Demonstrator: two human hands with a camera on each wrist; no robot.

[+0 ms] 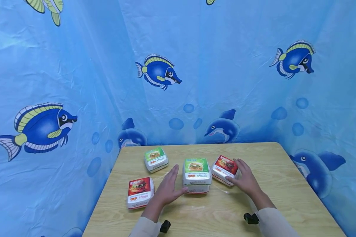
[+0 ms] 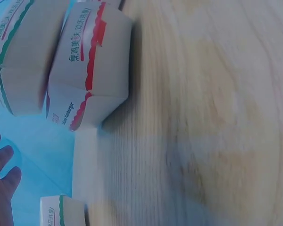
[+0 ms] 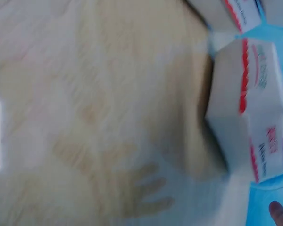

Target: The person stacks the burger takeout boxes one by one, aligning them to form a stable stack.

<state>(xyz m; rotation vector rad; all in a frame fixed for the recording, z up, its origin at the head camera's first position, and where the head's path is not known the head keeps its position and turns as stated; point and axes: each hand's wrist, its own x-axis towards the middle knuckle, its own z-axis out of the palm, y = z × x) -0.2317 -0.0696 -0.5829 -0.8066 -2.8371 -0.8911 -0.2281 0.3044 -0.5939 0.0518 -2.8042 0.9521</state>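
Right of the stack [image 1: 197, 177], the red-topped box [image 1: 223, 168] is flanked by the right hand's [image 1: 245, 180] spread thumb and fingers, apparently to suit its width; leftward, the left hand [image 1: 166, 190] is held with thumb splayed.

The bench [image 1: 204, 217] lies open in front of the box stack [image 1: 197, 176]; on the stack's left, the left fingers [image 1: 173, 172] and a red-topped box [image 1: 140, 192] obstruct passage; just right, a second red-topped box [image 1: 223, 169] stands.
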